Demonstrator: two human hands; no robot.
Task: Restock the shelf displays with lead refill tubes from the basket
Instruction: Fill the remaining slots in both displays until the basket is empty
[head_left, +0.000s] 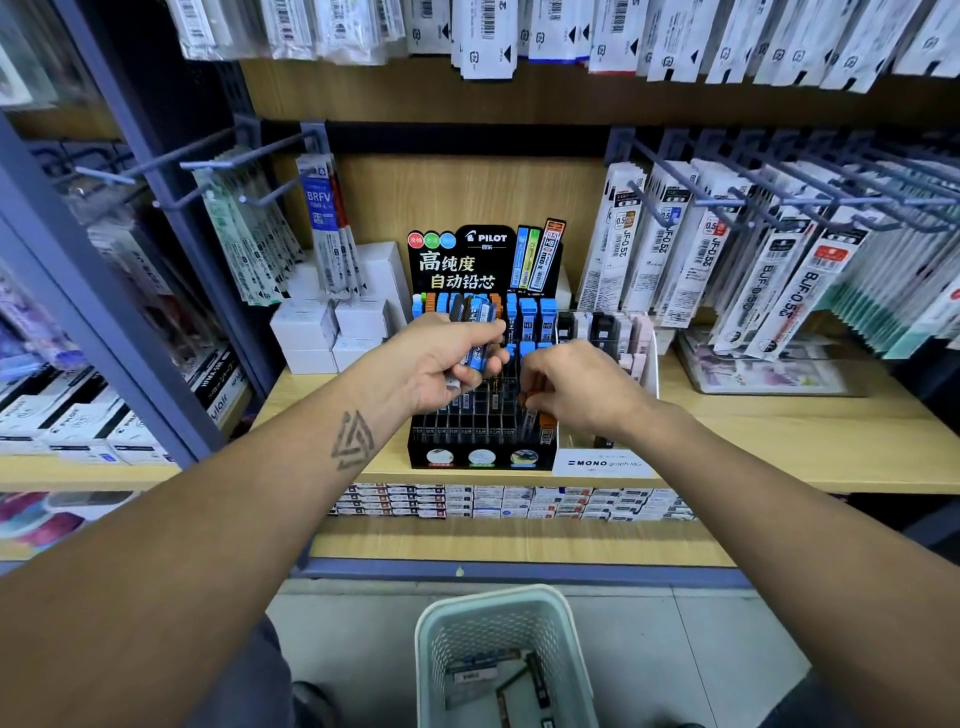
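Head view, looking down at a wooden shelf (779, 431) w/ a black Pilot lead-refill display rack (480, 457) at centre. The left hand (441, 364) grips a bundle of blue lead refill tubes (478, 332) above the rack, fingers curled round them; the right hand (576, 384) pinches an orange-capped tube (535, 402) over the rack's front-right slots. A pale mesh basket (498, 618) w/ a few more tubes sits on the floor below, well apart from the rack.

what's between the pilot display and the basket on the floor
In the head view, going down from the Pilot display: the wooden shelf edge, a row of small boxes on the lower shelf, then bare floor before the basket.
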